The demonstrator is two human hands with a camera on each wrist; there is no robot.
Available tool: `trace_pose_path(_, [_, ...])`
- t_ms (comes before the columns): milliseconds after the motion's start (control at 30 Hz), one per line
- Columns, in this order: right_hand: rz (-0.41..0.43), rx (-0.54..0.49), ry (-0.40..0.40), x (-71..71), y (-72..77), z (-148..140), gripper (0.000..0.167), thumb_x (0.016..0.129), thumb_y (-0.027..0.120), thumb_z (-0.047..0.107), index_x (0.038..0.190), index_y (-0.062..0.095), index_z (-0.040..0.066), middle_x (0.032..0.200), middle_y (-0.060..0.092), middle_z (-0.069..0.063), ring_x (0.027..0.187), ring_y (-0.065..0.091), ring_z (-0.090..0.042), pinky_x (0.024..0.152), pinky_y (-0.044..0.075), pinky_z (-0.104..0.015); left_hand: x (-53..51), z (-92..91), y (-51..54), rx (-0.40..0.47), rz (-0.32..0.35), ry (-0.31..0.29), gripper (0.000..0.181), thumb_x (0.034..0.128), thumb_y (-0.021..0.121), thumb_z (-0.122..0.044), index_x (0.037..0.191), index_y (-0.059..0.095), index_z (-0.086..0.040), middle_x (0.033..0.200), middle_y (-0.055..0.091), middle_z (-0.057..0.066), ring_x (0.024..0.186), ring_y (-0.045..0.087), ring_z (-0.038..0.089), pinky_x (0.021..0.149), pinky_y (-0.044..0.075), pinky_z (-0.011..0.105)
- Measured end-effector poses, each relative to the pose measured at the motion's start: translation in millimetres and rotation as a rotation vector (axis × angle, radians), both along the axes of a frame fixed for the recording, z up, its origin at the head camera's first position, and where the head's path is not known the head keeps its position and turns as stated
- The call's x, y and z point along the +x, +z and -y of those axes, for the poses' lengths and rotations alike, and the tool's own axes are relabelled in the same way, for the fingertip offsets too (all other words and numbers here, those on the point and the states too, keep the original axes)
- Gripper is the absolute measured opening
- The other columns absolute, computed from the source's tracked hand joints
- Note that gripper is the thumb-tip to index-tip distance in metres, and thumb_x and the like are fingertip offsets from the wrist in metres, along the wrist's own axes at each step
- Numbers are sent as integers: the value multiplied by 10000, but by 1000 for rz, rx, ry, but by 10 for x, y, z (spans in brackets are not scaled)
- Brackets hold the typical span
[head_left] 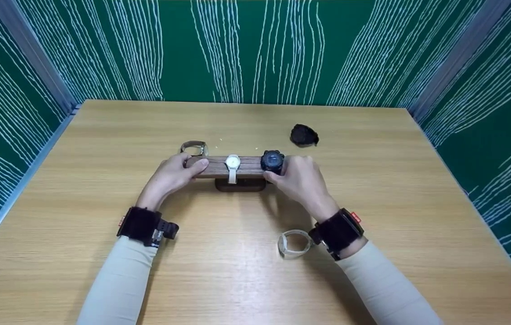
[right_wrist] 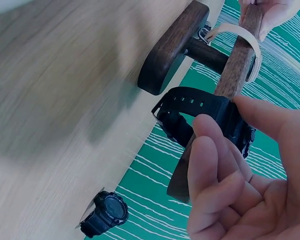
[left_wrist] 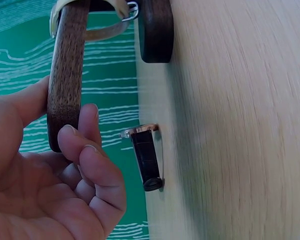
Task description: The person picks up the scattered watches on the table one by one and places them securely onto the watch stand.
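Pale sleeves (head_left: pixel 117 284); left hand (head_left: pixel 169 178), pinching wooden bar (head_left: pixel 213 168); right hand (head_left: pixel 304 180), gripping black watch (head_left: pixel 273 160) around it. We judge: positioning watch; next calls for steady bar.

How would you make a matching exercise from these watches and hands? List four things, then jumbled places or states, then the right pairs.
Things:
1. White-faced watch
2. Left hand
3. Right hand
4. Rose-gold-cased watch

Places or states:
A. On the table
B. Holding the black sports watch
C. Around the middle of the wooden bar
D. Gripping one bar end

Pairs: 1-C, 2-D, 3-B, 4-A
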State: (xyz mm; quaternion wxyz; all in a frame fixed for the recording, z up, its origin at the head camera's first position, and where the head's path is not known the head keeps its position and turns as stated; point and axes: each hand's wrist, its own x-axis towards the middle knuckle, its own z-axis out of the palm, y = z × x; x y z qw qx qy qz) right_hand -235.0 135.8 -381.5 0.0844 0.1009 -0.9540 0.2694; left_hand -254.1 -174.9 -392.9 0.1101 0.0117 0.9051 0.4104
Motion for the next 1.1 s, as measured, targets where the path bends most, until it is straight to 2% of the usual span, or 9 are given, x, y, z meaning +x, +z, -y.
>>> trace_pose_path(133, [-21,11,2,-12,-7,23,548,885,868,389,595,457,170,539,438,51,510,429,-135,493,336,-311,-6,9,8,1,10,-8,671,1054,568,-592,1465,545,-61,1371,588,196,1330,525,382,1120,432,550])
trace_pose_path(200, [-29,20,0,-15,-3,31,562,882,867,400,592,440,176,544,424,55,520,429,-142,498,327,-313,-3,13,13,1,10,-10,697,1056,567,-591,1502,524,-57,1439,569,206,1384,500,395,1156,407,568])
trace_pose_path(233, [-31,26,-3,-16,-1,35,568,880,867,403,591,433,178,546,420,55,524,429,-145,499,324,-312,-2,15,13,1,10,-9,691,1056,567,-590,1494,530,-56,1443,569,206,1388,497,397,1157,407,570])
trace_pose_path(467, [1,25,-5,-13,17,59,553,880,873,413,604,460,171,547,465,36,508,443,-132,484,346,-299,5,9,12,-1,5,-6,563,1054,567,-595,1261,598,-73,1194,595,152,1190,560,346,1023,473,508])
trace_pose_path(700, [24,15,-3,-6,20,90,490,882,875,411,642,547,138,588,570,-8,510,485,-139,482,387,-293,-5,15,0,5,7,-14,615,1053,569,-595,1366,584,-67,1290,597,172,1268,546,367,1093,449,551])
trace_pose_path(967, [42,23,-17,2,26,127,522,879,881,418,630,509,150,557,494,22,492,446,-121,474,367,-283,-17,11,-8,-1,-3,-16,596,1053,569,-593,1337,598,-69,1267,622,179,1249,568,374,1084,459,553])
trace_pose_path(1100, [10,28,-10,-5,16,134,546,873,883,414,613,472,166,554,470,32,502,439,-126,476,351,-292,-18,20,-7,6,-7,-19,627,1058,570,-579,1405,581,-56,1361,607,201,1335,536,395,1139,423,567])
